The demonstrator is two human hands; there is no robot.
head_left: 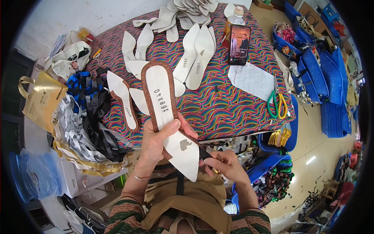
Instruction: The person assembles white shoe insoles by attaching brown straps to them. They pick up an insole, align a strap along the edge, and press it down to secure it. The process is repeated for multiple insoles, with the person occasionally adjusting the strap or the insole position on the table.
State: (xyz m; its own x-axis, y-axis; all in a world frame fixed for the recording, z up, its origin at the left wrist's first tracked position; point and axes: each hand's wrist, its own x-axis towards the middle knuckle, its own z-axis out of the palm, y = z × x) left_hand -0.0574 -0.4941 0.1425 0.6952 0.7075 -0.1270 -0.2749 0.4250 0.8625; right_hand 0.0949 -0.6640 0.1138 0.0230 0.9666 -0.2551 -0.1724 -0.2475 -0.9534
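A white pointed shoe insole point(184, 156) with glittery brown binding round its heel and sides is held up over the near table edge, toe toward me. My left hand point(156, 138) grips it at the waist, thumb on its top face. Beside the toe, my right hand point(226, 165) pinches a dark strip point(204, 153) that meets the insole's right edge; whether it is attached there is hidden. Another brown-edged insole point(126, 102) lies on the patterned table cloth point(156, 43). Behind it are several plain white insoles point(186, 58).
At the far edge stands a heap of insoles point(191, 13). Right of it are a bottle point(237, 15), a phone point(239, 45), a paper sheet point(251, 82) and scissors point(277, 104). Ribbon strips point(82, 113) hang at left by a gold bag point(43, 99). Blue baskets point(335, 78) line the floor.
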